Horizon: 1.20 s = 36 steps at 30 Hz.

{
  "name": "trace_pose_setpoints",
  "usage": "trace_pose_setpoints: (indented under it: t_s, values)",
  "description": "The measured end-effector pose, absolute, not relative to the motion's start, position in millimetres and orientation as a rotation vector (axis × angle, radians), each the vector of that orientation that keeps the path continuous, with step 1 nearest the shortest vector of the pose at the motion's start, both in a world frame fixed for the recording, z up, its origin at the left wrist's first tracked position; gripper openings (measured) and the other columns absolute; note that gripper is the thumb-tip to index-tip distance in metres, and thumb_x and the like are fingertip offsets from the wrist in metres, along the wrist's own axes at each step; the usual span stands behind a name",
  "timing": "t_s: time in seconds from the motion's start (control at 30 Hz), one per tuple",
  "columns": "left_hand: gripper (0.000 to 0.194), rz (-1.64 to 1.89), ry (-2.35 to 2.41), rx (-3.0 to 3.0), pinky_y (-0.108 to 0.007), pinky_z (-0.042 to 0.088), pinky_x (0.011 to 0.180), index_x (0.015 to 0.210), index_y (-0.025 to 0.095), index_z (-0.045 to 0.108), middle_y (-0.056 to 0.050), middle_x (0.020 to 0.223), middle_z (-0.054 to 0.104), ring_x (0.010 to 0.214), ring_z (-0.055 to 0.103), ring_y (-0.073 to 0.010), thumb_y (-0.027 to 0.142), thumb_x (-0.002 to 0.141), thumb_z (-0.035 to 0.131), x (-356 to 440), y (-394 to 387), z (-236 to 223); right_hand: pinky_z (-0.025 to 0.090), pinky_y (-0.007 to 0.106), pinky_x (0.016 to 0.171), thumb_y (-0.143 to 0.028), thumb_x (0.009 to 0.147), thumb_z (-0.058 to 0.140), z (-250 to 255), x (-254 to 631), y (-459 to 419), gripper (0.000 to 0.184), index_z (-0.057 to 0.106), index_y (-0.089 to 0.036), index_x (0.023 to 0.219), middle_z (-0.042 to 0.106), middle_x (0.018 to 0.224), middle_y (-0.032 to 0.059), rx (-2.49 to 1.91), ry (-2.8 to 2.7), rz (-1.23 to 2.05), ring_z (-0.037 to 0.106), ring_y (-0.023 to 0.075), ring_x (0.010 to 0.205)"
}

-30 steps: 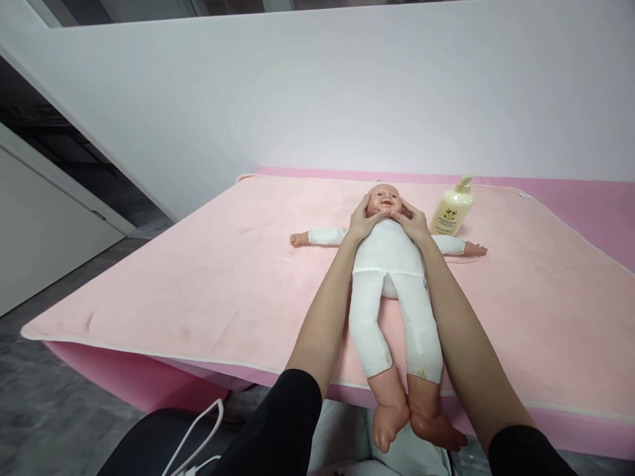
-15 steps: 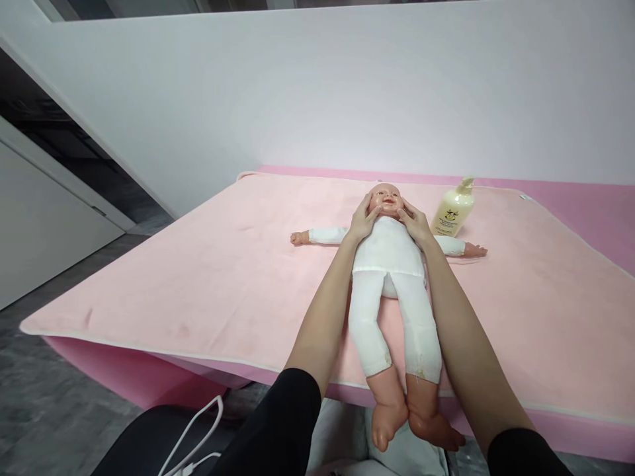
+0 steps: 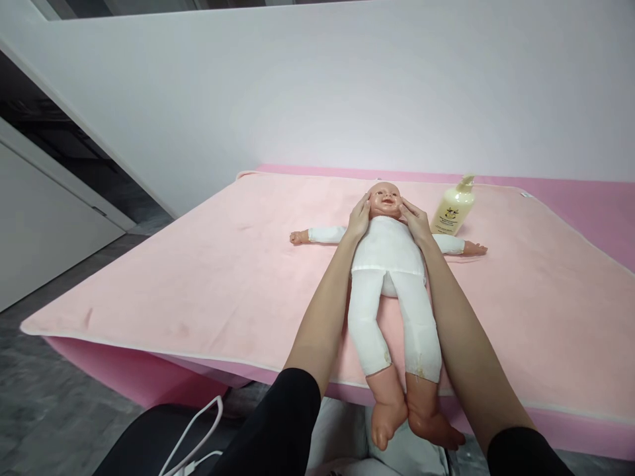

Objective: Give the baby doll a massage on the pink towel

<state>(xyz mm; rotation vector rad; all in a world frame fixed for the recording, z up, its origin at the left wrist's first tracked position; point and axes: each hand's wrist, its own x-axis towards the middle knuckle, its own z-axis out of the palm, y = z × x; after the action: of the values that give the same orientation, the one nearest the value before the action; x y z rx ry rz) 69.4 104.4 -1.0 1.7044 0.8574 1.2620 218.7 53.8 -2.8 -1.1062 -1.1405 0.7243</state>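
Note:
A baby doll with a white cloth body lies on its back, arms spread wide and feet hanging past the near edge. My left hand rests along the left side of its head, fingers stretched out and lying flat against the cheek. On the other cheek, my right hand lies the same way, its fingers extended. Both thumbs are at the sides of the face, off the chin. The tips of some fingers are hidden beside the head. A pale yellow pump bottle stands just beyond the doll's arm on the right.
A light pink blanket with a white border covers most of the pink table. Behind it rises a white wall. A white cable loops at the bottom left, over something black.
My thumbs have slid from the doll's chin outward and up to the sides of its cheeks. The doll and the bottle have stayed in place.

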Motion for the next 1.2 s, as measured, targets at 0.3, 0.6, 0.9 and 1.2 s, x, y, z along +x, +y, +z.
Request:
trace_pose_setpoints:
  t_s: [0.3,0.6,0.9,1.2]
  values:
    - [0.088,1.212,0.862,1.716,-0.035,0.027,0.108,0.134,0.017,0.033,-0.01,0.14,0.037,0.13,0.033,-0.0243,0.048,0.061,0.07,71.4,94.9,2.0,0.038,0.037,0.102,-0.045,0.063,0.069,-4.1,213.6,50.1,0.07,0.053,-0.012,0.123,0.052,0.125,0.0094,-1.161,-1.223,0.53,0.049,0.0229,0.116]
    - [0.08,1.224,0.879,1.672,-0.031,0.029,0.107,0.134,0.016,0.035,-0.01,0.141,0.036,0.13,0.034,-0.0212,0.041,0.065,0.068,72.3,97.6,0.0,0.037,0.035,0.103,-0.046,0.063,0.068,-3.2,215.2,52.1,0.072,0.052,-0.011,0.124,0.051,0.127,0.0094,-1.155,-1.232,0.566,0.048,0.0218,0.117]
    - [0.076,1.146,0.868,1.675,-0.032,0.023,0.11,0.138,0.016,0.028,-0.007,0.146,0.026,0.135,0.023,-0.023,0.043,0.075,0.058,69.7,97.1,3.2,0.037,0.033,0.102,-0.054,0.068,0.062,-2.9,217.9,53.9,0.069,0.051,-0.016,0.125,0.05,0.128,0.0068,-1.165,-1.292,0.574,0.046,0.0205,0.119]
    - [0.064,1.147,0.89,1.686,-0.028,0.019,0.111,0.138,0.017,0.029,-0.004,0.148,0.022,0.136,0.02,-0.019,0.037,0.081,0.05,71.5,97.7,3.4,0.037,0.035,0.102,-0.062,0.072,0.052,-8.0,221.4,56.0,0.07,0.052,-0.016,0.125,0.049,0.129,0.0067,-1.222,-1.262,0.515,0.043,0.0223,0.122]
